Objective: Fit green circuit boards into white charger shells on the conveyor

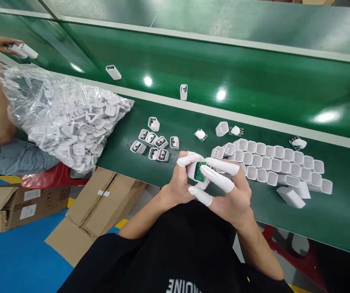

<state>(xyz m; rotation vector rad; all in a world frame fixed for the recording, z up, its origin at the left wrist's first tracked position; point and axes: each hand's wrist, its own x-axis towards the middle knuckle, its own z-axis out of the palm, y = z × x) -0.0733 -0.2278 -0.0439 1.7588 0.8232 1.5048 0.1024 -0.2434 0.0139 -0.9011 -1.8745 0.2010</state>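
Near the front edge of the bench, my left hand (179,181) grips a white plastic housing (191,172). A green circuit board (198,173) shows at the housing's open end; how deep it sits is hidden. My right hand (228,187) is closed around the board's end, with fingertips against the board and the thumb lower down. White finger cots cover fingertips on both hands. To the right stand rows of open white housings (275,165). On the left is a group of housings with parts inside (152,138).
Loose circuit boards with white pieces (201,134) lie behind my hands. A clear bag of white plastic parts (71,118) rests at left, beside a co-worker whose hand (1,42) holds white housings. Two housings stand on the green conveyor belt (150,61). Cardboard boxes (98,199) are below.
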